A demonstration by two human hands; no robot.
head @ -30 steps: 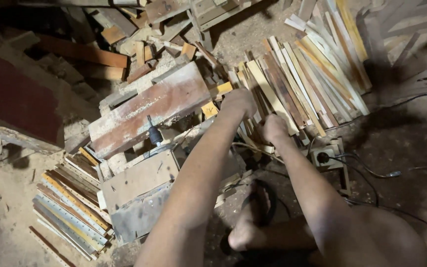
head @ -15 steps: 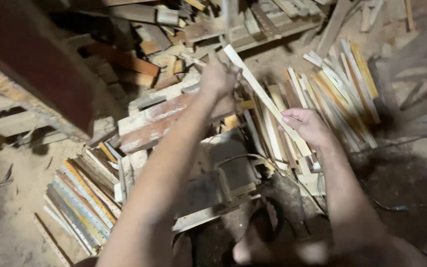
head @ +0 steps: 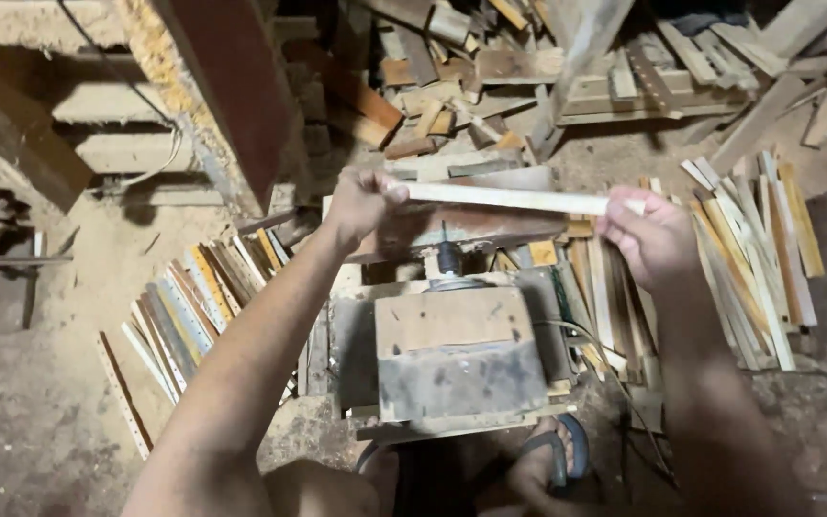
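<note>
Nearest the camera, a foot in a blue sandal (head: 557, 460) rests on the dusty floor (head: 31, 421). Just beyond it sits a small wooden machine box (head: 452, 354) with a dark motor spindle (head: 448, 258) rising from its top.

Above the box, both hands hold a thin, pale wooden slat (head: 509, 199) level in the air, running left to right. The left hand (head: 361, 203) is closed around the slat's left end, fingers curled over it. The right hand (head: 648, 235) pinches the right end between thumb and fingers. The slat spans the gap between the hands, directly over the spindle and not touching it.

The slat looks light and stiff, though thin enough that it would likely bend or snap under pressure at the middle. Holding it near both ends, as here, seems the steadiest grasp. Its cut edges may be splintery.

To the left lies a stack of painted slats (head: 184, 316); to the right, a pile of pale slats (head: 748, 268). Farther off, scrap wood offcuts (head: 490, 67) cover the floor.
</note>
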